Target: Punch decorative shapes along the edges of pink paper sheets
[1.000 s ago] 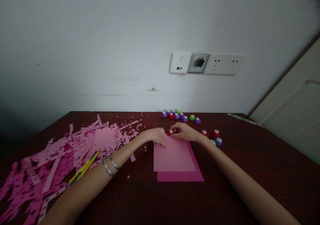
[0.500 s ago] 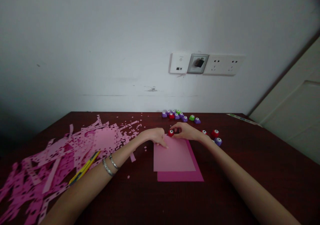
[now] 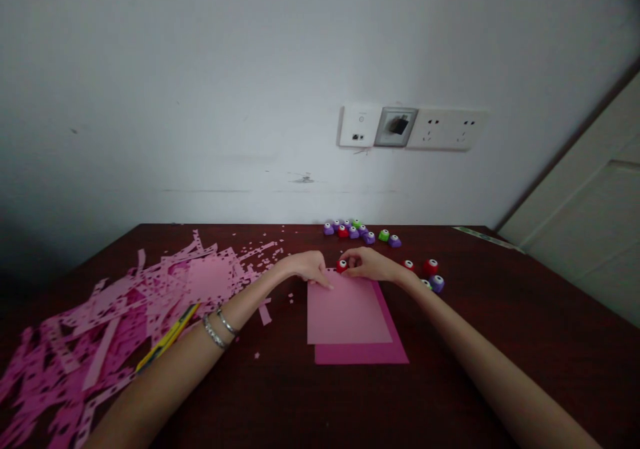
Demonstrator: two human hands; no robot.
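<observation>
A light pink sheet of paper lies over a darker pink sheet, which shows along the right and front edges. My left hand rests at the upper left corner of the light sheet, most fingers curled and one digit pressed on the paper. At the sheet's far edge sits a small red paper punch with a white top. My right hand is closed around the punch's right side between thumb and fingers. Its grip partly hides the punch.
Punched pink scraps heap on the left, with a yellow utility knife across them. Tiny cut-outs are scattered nearby. Several purple, green and red punches stand at the back, and more punches sit right of my right hand.
My left hand has lifted slightly and shifted a little up and left on the paper. My right hand stays at the red punch with only a slight movement of its fingers.
</observation>
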